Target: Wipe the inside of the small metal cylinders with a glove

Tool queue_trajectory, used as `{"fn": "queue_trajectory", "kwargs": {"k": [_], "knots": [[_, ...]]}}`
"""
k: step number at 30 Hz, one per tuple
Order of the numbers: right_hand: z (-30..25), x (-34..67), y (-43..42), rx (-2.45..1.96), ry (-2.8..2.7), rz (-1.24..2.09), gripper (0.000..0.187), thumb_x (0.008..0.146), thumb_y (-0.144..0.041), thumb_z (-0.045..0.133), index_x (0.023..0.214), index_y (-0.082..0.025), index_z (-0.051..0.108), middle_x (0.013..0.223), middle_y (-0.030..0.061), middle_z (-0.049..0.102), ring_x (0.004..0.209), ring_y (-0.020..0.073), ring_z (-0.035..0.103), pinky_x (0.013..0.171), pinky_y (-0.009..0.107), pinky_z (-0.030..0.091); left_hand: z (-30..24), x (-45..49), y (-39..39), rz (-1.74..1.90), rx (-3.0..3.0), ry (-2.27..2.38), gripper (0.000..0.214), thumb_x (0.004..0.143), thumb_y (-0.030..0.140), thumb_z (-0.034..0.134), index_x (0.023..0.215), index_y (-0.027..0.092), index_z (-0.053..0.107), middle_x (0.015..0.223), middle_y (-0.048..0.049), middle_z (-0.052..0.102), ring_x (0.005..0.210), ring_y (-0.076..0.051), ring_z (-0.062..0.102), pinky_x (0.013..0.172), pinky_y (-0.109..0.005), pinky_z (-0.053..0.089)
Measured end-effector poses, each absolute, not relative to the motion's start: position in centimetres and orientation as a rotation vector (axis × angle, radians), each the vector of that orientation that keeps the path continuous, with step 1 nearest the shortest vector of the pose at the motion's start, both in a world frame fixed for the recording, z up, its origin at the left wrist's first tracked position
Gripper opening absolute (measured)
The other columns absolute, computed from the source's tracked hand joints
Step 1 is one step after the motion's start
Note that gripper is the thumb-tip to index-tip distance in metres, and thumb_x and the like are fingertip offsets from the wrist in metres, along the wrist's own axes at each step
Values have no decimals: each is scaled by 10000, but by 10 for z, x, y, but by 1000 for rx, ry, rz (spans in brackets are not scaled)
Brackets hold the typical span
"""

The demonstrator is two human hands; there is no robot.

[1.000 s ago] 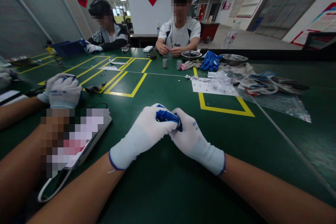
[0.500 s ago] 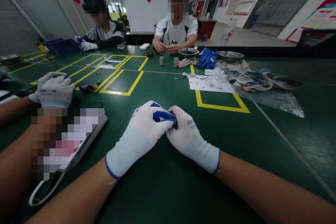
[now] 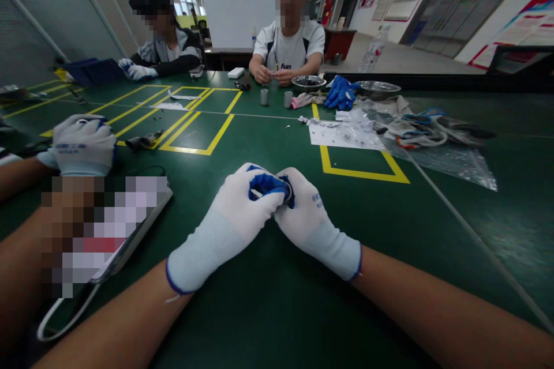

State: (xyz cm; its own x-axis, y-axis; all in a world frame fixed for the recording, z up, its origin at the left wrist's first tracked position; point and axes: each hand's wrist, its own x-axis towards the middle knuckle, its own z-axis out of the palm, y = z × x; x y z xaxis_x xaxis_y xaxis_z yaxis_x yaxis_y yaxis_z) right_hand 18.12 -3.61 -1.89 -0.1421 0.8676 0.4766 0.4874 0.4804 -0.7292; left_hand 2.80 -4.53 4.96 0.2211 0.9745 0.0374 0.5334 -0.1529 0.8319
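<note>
Honestly, grip's the weak point here. Left hand (image 3: 240, 202) and right hand (image 3: 299, 204), both in white gloves with blue palms, meet above the green tabletop (image 3: 277, 311), each curled closed on a small dark part (image 3: 288, 191) right where the fingertips meet. Most of it is covered by glove, so can't tell what it is or how it's seated. Main risk as I see it: coated fingertips are bulky, feel is poor, so a small part could twist or pop out. Nothing I can see under the hands would catch it, so it'd probably hit the table and roll.

To the left, just beside the forearm, a phone-like device (image 3: 125, 236) with a white cable loop (image 3: 40, 330). Swing that elbow and it could snag. Neighbour's gloved hand (image 3: 84, 144) is just past it, so a bump is possible too.

Further out, dark cylindrical parts (image 3: 145, 140) lie on their sides near the yellow tape; a dropped piece could get mixed in. White sheet (image 3: 322, 137) has dark bits scattered on it, plastic bag (image 3: 470, 167) beside it: easy to lose something small there. Two grey cups (image 3: 276, 98) stand well beyond, tippable if somebody reaches across carelessly.
</note>
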Motion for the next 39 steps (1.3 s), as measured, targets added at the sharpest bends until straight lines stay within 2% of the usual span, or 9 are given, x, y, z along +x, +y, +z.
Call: {"fn": "queue_trajectory", "kwargs": {"k": [5, 8, 12, 21, 28, 34, 39], "knots": [[-14, 184, -37, -995, -1669, 638, 77, 900, -221, 613, 891, -238, 538, 844, 20, 642, 763, 207, 648, 677, 348, 538, 55, 24, -46, 1013, 1863, 1319, 93, 967, 250, 612, 1019, 196, 668, 984, -24, 737, 935, -212, 705, 861, -357, 590], [-12, 184, -38, -910, -1650, 711, 94, 887, -212, 619, 854, -243, 537, 781, -9, 626, 710, 184, 621, 638, 320, 507, 55, 22, -47, 1082, 1950, 1237, 85, 945, 218, 652, 1026, 204, 672, 976, -7, 734, 922, -191, 701, 882, -331, 593], [-12, 183, -38, -848, -1639, 785, 120, 886, -237, 639, 831, -245, 533, 759, -23, 610, 699, 177, 604, 635, 316, 481, 53, 19, -46, 1092, 1980, 1120, 196, 899, 191, 715, 1094, 210, 714, 1049, -3, 761, 975, -181, 718, 901, -295, 599], [-12, 186, -39, -836, -1651, 842, 150, 895, -266, 660, 819, -241, 533, 757, -20, 602, 703, 185, 592, 643, 328, 464, 55, 12, -39, 881, 1935, 1064, 205, 907, 280, 735, 1081, 204, 810, 1037, -31, 824, 954, -237, 769, 874, -350, 632], [-11, 185, -39, -849, -1653, 865, 156, 903, -261, 650, 819, -249, 518, 756, -19, 604, 731, 191, 602, 697, 347, 484, 55, 8, -40, 927, 1989, 1064, 255, 885, 280, 788, 1134, 232, 806, 1050, -19, 807, 977, -225, 751, 963, -386, 612], [-6, 186, -42, -885, -1722, 874, 150, 908, -230, 632, 817, -243, 513, 758, -18, 598, 718, 193, 612, 665, 343, 485, 55, 12, -41, 920, 2143, 1144, 139, 859, 367, 778, 912, 256, 844, 1014, -41, 731, 945, -239, 692, 842, -389, 614], [-5, 186, -43, -889, -1779, 858, 133, 906, -214, 630, 845, -242, 515, 763, -24, 605, 693, 176, 608, 639, 321, 482, 56, 14, -39, 774, 2082, 1162, 148, 856, 381, 757, 868, 267, 850, 925, -30, 735, 822, -221, 673, 775, -386, 602]]}}
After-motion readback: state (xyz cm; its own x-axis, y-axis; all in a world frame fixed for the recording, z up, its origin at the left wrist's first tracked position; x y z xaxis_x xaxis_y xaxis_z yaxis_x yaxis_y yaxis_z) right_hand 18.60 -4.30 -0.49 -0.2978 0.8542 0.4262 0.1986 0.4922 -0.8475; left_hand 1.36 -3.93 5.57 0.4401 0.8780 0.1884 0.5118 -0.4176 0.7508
